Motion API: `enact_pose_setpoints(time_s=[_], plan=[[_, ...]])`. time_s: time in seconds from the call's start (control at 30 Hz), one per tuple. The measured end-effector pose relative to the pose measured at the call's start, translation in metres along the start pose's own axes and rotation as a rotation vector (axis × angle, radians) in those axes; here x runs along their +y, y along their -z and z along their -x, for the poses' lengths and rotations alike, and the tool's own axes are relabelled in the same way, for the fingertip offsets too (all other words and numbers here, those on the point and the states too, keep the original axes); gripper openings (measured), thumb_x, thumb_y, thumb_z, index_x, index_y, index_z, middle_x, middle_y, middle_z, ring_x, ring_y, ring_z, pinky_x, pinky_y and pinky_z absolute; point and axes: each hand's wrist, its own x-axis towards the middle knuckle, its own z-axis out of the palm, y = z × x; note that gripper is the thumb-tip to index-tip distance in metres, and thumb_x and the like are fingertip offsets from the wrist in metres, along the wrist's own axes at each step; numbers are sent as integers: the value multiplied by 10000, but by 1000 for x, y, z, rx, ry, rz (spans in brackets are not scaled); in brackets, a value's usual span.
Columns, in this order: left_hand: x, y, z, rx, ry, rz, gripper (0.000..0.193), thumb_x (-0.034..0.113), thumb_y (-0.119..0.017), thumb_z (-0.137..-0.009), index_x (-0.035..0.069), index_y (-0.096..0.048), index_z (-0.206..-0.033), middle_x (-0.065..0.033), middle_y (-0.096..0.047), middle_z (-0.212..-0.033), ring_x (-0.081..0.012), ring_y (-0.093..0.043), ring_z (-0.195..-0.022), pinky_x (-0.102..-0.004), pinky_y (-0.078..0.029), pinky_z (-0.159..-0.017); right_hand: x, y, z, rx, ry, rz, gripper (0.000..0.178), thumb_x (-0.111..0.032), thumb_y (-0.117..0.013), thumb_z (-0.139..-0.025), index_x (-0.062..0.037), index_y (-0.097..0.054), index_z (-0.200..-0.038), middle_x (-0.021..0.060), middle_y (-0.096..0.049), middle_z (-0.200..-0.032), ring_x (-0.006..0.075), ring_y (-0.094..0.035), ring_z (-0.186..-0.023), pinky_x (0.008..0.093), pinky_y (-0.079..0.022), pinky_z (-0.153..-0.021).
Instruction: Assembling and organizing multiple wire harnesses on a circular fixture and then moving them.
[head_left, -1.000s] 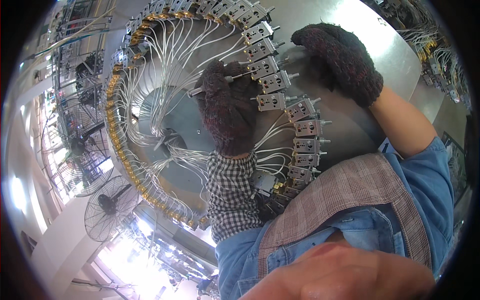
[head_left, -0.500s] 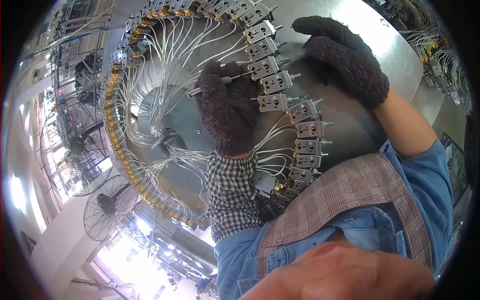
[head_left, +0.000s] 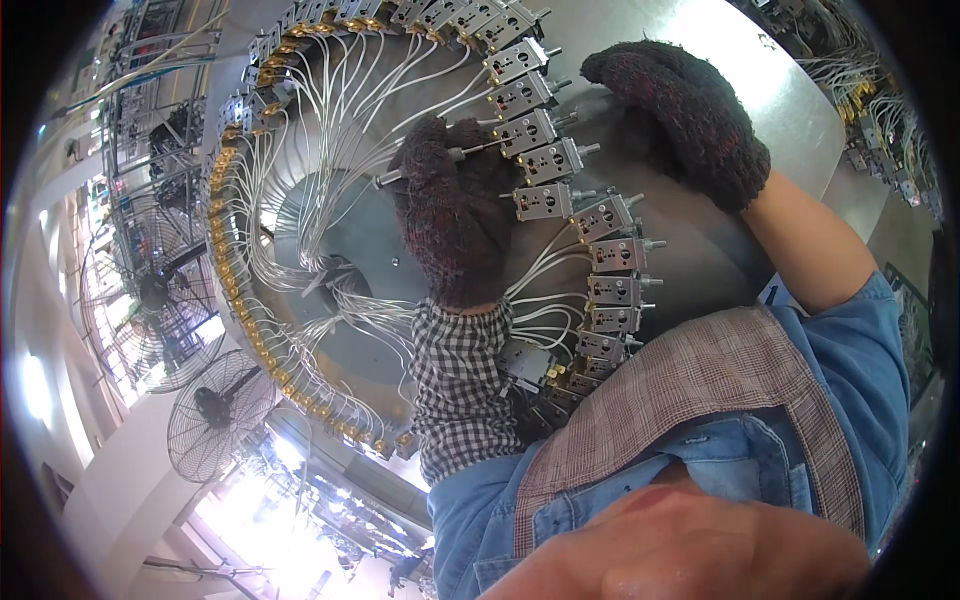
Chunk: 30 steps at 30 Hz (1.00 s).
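My left hand, in a dark knitted glove, is closed around a slim metal screwdriver. The tool's thin shaft runs to the right, and its tip meets the inner end of a small metal box in a ring of similar boxes. White wires fan out behind that hand from the middle to the boxes. Just outside the ring is my right hand, gloved alike, its fingers stretched out and pointing left. No object shows in it, though its palm side is hidden.
The boxes line the rim of a round metal table, with brass-coloured ends along the left. A loose grey box lies by my left sleeve. More wired parts are at the far right. Fans stand at the left.
My right hand has shifted slightly, its fingertips a little lower. The nearby boxes and my left hand with the screwdriver have moved very slightly left.
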Motion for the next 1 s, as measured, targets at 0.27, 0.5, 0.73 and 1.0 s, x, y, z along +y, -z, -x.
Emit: enact_pose_setpoints(time_s=[0.27,0.5,0.73,1.0], plan=[[0,6,0,-58,27,93,294,256,-453,-928,74,-443,-1158,-113,-562,-1022,-278,-604,-874,-412,-506,-684,-19,1,-7,104,-491,-795,366,-190,-572,-862,-4,-515,-1172,110,-623,-922,142,-607,-793,230,-508,-655],[0,6,-2,-105,42,112,271,255,-442,-933,79,-470,-1138,-104,-572,-1040,-287,-601,-917,-431,-503,-716,-33,5,-10,145,-631,-788,370,-249,-589,-851,-65,-547,-1169,66,-624,-819,110,-587,-740,218,-477,-584],[6,-1,8,-203,77,137,322,248,-464,-927,51,-437,-1181,-95,-564,-1008,-273,-571,-951,-416,-486,-802,-34,11,-4,105,-674,-774,366,-237,-571,-857,-53,-538,-1173,66,-617,-844,110,-590,-693,217,-445,-518],[-3,6,29,14,-62,7,331,284,-451,-933,63,-445,-1179,-94,-578,-1029,-272,-572,-975,-432,-506,-803,-44,15,19,225,-799,-840,334,-198,-524,-866,-52,-535,-1166,86,-609,-810,96,-545,-607,220,-424,-480]])
